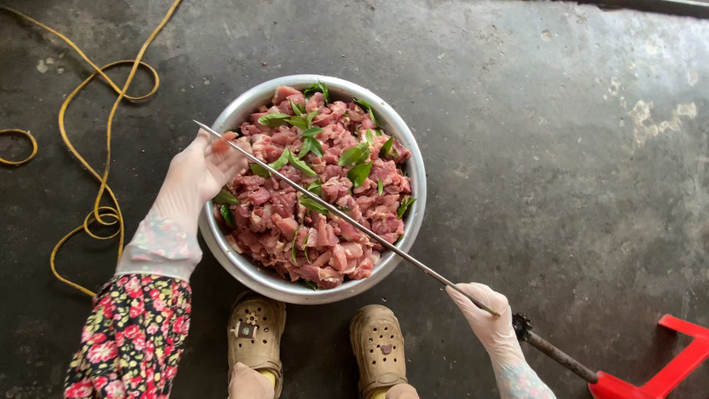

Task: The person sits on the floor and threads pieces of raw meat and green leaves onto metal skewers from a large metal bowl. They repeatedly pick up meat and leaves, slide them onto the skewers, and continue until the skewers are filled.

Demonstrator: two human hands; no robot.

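My left hand point(198, 166) pinches a meat piece point(221, 142) against the long metal skewer point(332, 210) above the steel bowl point(244, 272) of raw meat; my right hand point(484, 314), beyond the bowl's rim, grips the skewer's other end.

Thin gloves, floral sleeves, tan perforated clogs point(256, 334).

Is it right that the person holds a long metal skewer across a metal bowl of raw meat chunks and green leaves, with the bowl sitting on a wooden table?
Not quite. The head view shows the metal bowl sitting on a dark concrete floor, not a wooden table. The rest holds: the left hand and right hand hold the long metal skewer across the raw meat chunks and green leaves.
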